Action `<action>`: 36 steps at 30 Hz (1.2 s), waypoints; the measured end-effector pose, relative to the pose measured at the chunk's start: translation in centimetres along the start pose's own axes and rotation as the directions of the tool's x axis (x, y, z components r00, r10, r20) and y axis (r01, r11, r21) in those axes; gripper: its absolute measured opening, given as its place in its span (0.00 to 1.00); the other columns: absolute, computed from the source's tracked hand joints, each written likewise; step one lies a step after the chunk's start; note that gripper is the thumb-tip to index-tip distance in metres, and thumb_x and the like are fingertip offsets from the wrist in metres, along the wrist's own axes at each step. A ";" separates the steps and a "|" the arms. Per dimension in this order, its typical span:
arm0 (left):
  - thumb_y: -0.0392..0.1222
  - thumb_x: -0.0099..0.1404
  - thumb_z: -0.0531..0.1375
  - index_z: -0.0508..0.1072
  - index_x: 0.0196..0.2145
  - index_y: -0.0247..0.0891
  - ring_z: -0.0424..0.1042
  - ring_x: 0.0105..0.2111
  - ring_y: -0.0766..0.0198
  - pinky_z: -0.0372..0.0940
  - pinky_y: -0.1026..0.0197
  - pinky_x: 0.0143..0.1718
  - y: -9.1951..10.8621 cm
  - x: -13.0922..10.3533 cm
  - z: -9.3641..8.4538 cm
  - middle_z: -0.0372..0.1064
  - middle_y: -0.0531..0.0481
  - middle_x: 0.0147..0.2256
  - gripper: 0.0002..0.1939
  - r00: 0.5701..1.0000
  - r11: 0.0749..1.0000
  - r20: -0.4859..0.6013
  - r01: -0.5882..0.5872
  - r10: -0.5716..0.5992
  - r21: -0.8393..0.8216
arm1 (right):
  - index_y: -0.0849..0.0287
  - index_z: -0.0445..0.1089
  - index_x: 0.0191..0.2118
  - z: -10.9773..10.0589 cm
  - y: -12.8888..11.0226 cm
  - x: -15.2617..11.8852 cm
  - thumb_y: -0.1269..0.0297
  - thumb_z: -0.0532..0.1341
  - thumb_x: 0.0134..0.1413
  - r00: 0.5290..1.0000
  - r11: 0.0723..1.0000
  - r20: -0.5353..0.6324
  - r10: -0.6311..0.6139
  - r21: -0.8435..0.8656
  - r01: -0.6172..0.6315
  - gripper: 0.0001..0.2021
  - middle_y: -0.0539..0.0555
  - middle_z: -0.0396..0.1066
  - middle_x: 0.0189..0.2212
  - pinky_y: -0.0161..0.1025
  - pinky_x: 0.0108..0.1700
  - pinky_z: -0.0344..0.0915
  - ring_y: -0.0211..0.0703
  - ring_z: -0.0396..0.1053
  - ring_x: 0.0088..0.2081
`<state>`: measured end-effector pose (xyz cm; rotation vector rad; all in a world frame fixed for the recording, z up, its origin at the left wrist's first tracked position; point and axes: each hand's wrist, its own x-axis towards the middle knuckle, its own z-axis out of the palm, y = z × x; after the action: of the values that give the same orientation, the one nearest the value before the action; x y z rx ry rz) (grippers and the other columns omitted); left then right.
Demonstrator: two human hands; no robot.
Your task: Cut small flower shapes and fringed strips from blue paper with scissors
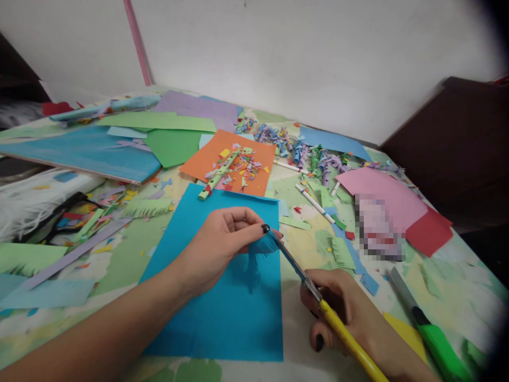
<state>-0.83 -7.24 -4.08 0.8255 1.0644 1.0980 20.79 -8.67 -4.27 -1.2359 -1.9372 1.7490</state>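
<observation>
Between the thumb and fingers of my left hand (217, 236) is a small blue paper strip (262, 244) whose lower edge is cut into a fine fringe. My right hand (338, 300) grips a pair of scissors (302, 273) with yellow handles. The scissor tips reach the right end of the strip, close to my left fingertips. Beneath both lies a bright blue sheet of paper (222, 323), with the strip's shadow falling on it.
An orange sheet (194, 164) carries paper scraps and a decorated green paper stick (217, 178). Curled paper pieces (314, 159) lie by the wall. Pink paper (382, 188) and a green-handled tool (441, 345) lie to the right. Stacked coloured sheets (87, 151) sit at the left.
</observation>
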 end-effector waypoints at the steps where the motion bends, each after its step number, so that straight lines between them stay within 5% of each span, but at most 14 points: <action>1: 0.40 0.53 0.65 0.71 0.26 0.36 0.74 0.34 0.55 0.66 0.59 0.33 0.0 0.0 0.0 0.76 0.44 0.30 0.07 1.000 1.000 -0.001 -0.001 0.001 -0.003 | 0.57 0.51 0.21 0.0 0.0 0.0 0.47 0.67 0.39 1.000 1.000 -0.002 0.003 0.000 -0.003 0.25 0.42 0.43 0.18 0.34 0.20 0.38 0.33 0.41 0.22; 36: 0.40 0.53 0.64 0.71 0.26 0.35 0.75 0.35 0.55 0.67 0.58 0.34 -0.1 0.1 0.0 0.76 0.44 0.31 0.07 1.000 1.000 0.001 0.007 -0.007 -0.010 | 0.57 0.51 0.19 -0.1 0.3 0.2 0.53 0.71 0.35 0.997 0.997 -0.042 0.058 -0.040 -0.060 0.26 0.42 0.43 0.18 0.35 0.21 0.38 0.33 0.41 0.22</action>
<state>-0.84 -7.16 -4.18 0.8137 1.0600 1.0962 20.80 -8.50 -4.56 -1.3453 -1.9425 1.7057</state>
